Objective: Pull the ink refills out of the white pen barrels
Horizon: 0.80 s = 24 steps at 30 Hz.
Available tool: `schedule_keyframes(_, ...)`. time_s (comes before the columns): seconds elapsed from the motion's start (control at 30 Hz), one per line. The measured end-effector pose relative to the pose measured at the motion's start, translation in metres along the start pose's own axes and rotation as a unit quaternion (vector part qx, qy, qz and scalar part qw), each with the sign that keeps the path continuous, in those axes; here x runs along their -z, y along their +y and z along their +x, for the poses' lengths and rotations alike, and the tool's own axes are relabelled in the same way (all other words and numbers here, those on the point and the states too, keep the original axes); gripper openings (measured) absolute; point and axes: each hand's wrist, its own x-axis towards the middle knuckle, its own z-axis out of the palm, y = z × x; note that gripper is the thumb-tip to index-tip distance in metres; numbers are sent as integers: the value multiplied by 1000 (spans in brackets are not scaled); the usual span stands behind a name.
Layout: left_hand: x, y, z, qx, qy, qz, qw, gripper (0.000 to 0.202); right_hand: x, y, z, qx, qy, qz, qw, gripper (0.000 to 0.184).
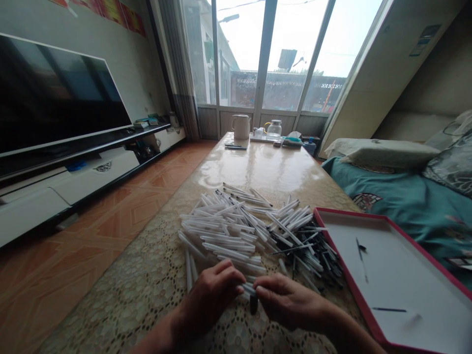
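My left hand [217, 286] and my right hand [282, 299] meet near the front of the table, fingers pinched from either side on a whitish pen barrel [249, 289]. A short dark piece [253, 305], perhaps a pen cap, shows just beneath it; whether it is held or lies on the table I cannot tell. Right beyond my hands spreads a heap of white pen barrels [224, 231]. To its right, dark pen parts [326, 255] lie piled and mixed with some barrels.
A red-rimmed shallow box [383, 275] at the right holds a few pen parts. The patterned table [140, 275] runs towards the windows, with a kettle [241, 127] and a glass pitcher [274, 129] at its far end. A bed or sofa [398, 191] flanks its right side.
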Motion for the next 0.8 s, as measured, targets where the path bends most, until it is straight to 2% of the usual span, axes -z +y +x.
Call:
schedule_keyframes(0.1,4,6,0,0,-42,73,996,21,-3,-4,-5,50,38,-133,989,42)
schedule_keyframes(0.17,6,11,0,17,-63,94,993,23,-6,-5,-7,81,75,-238,965,40)
schedule_keyframes(0.23,8,16,1,31,-78,91,992,24,-8,-2,-8,81,104,-339,931,34)
schedule_keyframes(0.27,8,18,2,38,-82,85,992,26,-8,1,-8,79,117,-392,909,30)
schedule_keyframes(0.33,6,24,4,56,-82,63,993,29,-9,7,-6,94,139,-505,847,20)
schedule_keyframes(0.43,3,28,7,97,-69,18,993,34,-6,10,-5,163,154,-627,746,14)
schedule_keyframes(0.53,8,21,5,167,-34,-69,983,41,7,8,-13,214,186,-669,687,21)
schedule_keyframes(0.6,17,13,3,245,39,-159,955,46,23,8,-24,224,237,-664,673,25)
schedule_keyframes(0.67,29,6,4,280,127,-199,931,48,39,8,-36,216,308,-627,682,28)
schedule_keyframes(0.7,34,4,6,271,161,-180,932,45,44,8,-40,218,329,-603,693,26)
schedule_keyframes(0.8,39,7,13,245,199,-84,945,30,43,8,-41,214,348,-543,733,24)
